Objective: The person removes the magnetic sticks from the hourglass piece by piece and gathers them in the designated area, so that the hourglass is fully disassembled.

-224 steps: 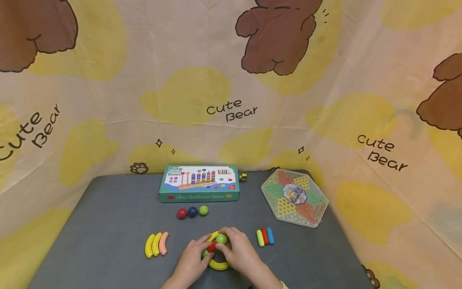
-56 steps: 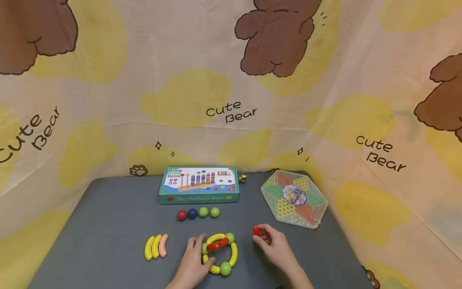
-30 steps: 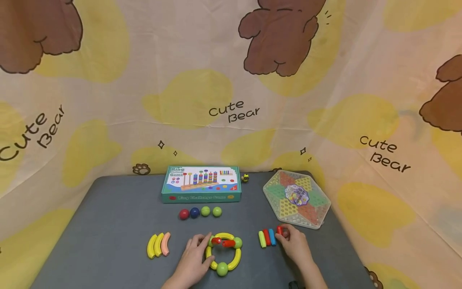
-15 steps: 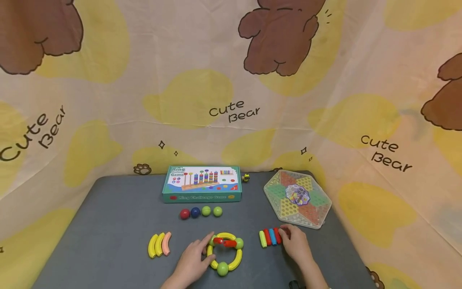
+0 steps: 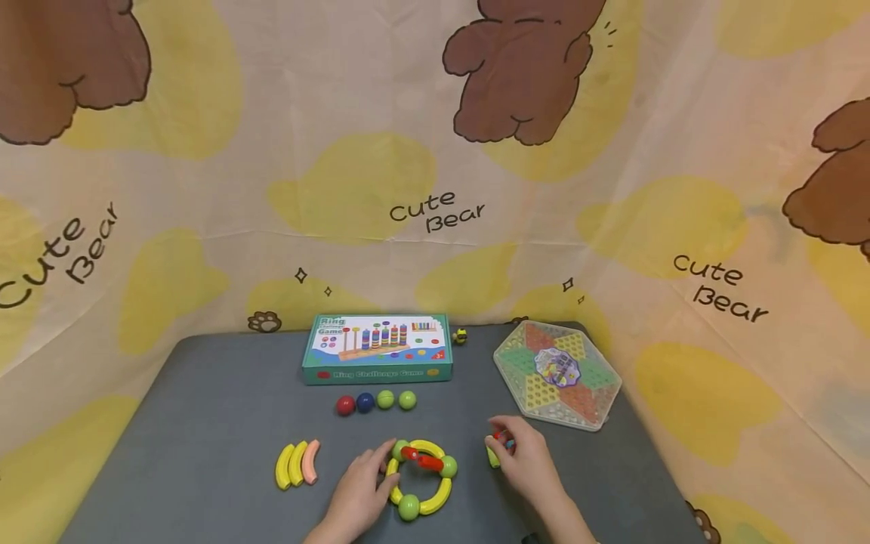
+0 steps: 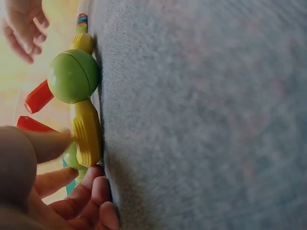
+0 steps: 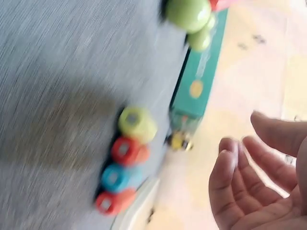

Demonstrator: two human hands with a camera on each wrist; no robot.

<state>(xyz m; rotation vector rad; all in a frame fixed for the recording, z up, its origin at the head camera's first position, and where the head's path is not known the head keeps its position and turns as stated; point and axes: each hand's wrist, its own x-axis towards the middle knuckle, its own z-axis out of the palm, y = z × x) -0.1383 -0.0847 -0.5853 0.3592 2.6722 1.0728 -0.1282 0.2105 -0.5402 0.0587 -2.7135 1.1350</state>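
Note:
A ring of yellow curved rods [image 5: 436, 500] and green balls [image 5: 408, 507] lies on the table. Two red sticks [image 5: 430, 462] lean inward from its upper balls, their ends close together. My left hand [image 5: 356, 491] holds the ring's left side; in the left wrist view the thumb presses a yellow rod [image 6: 86, 134] and the fingers curl by it. My right hand [image 5: 532, 462] hovers around a row of short sticks, partly hiding them. In the right wrist view it holds nothing, thumb and fingers apart, beside the yellow-green [image 7: 136, 123], red [image 7: 125, 151], blue [image 7: 115, 177] and red sticks.
Two yellow curved rods and a pink curved rod [image 5: 310, 462] lie at the left. Behind the ring sit red, blue and green balls [image 5: 365, 402] in a row. A game box [image 5: 377, 374], a small bee figure [image 5: 460, 336] and a hexagonal board [image 5: 557, 378] stand farther back.
My right hand set a red stick at the row's right end, released it, then moved left over the row. The ring has turned slightly. Earlier, a green ball joined the row of balls.

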